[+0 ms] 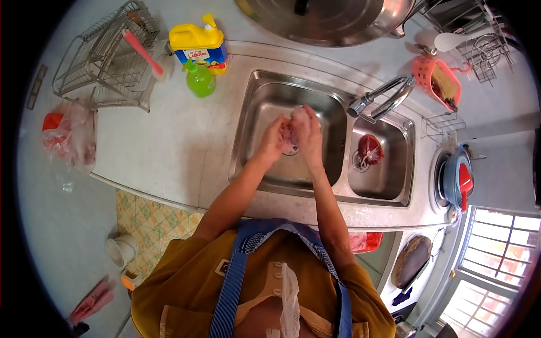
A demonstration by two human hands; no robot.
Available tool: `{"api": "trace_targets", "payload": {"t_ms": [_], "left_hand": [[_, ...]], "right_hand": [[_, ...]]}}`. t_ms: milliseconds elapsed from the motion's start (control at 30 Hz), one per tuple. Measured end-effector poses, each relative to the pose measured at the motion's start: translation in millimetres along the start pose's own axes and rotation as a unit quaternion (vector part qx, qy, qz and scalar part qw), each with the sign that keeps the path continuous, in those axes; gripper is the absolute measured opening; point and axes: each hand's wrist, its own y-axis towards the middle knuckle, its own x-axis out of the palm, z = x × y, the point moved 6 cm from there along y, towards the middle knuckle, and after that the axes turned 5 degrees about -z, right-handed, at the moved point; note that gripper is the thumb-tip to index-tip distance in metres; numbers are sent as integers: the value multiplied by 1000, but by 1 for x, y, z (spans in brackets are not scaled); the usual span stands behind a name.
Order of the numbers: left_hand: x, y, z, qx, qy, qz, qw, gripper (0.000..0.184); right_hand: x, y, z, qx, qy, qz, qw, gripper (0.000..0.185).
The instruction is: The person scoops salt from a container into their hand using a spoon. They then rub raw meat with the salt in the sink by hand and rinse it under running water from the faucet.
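Note:
Over the large left basin of the steel sink [248, 121], both my hands hold a soft pinkish-white bundle [289, 137]. It looks like a thin plastic bag with something pink in it, though the contents are too small to make out. My left hand [272, 139] closes on its left side, fingers curled. On the other side my right hand [309, 135] wraps round its upper right part. In the small right basin lies a dark red bundle in a tied clear plastic bag [370, 150], beside the drain.
A chrome faucet [383, 98] reaches over the divider. Behind the left counter stand a green pump bottle [199, 80] and a yellow jug [197, 42]. A wire dish rack [115, 62] is far left, a large metal lid [327, 19] at the back, a pink basket [437, 79] at right.

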Motion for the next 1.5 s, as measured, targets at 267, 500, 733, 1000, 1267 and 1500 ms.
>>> {"api": "trace_targets", "payload": {"t_ms": [267, 500, 733, 1000, 1267, 1500], "left_hand": [[49, -18, 30, -50, 11, 31, 998, 24], [1, -10, -16, -92, -41, 17, 995, 16], [56, -13, 36, 215, 416, -8, 884, 17], [126, -47, 20, 300, 836, -279, 365, 37], [83, -2, 51, 139, 586, -157, 783, 40], [20, -17, -29, -146, -286, -219, 921, 43]], "right_hand": [[21, -34, -66, -167, -253, -46, 952, 51], [18, -4, -11, 146, -16, 43, 988, 18], [45, -42, 30, 375, 669, -10, 641, 37], [32, -48, 57, 232, 745, -17, 626, 31], [18, -45, 33, 340, 780, 85, 518, 28], [0, -4, -23, 134, 9, -171, 976, 23]]}}
